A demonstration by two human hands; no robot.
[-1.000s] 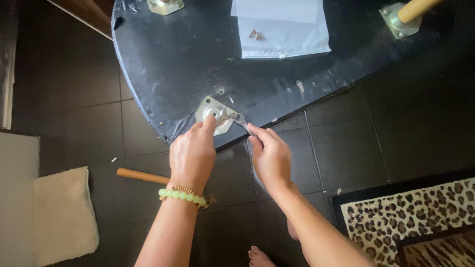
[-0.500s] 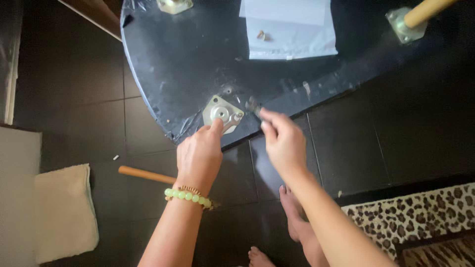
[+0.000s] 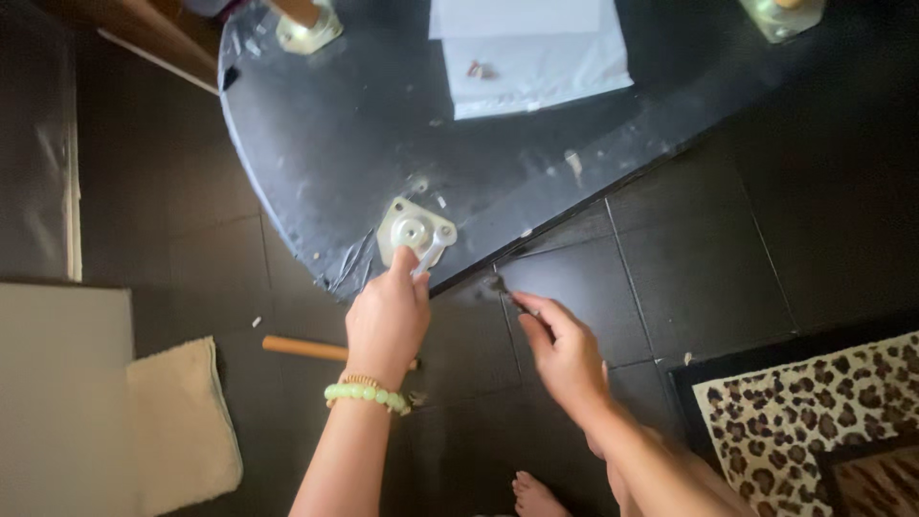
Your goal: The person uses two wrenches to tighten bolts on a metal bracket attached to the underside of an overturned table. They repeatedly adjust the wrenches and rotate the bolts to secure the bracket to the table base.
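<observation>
The left hand rests its fingertips on a small tool against the square metal plate, which sits just inside the dark tabletop's curved edge. The right hand hovers over open floor tiles just off that edge, fingers loosely curled; whether they hold anything cannot be told.

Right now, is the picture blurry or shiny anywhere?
In the head view, the right hand looks a little smeared, the left hand sharper; daylight glints off the metal mounting plate and whitens the scuffed black tabletop; the dark floor tiles at the right lose detail in shadow.
</observation>
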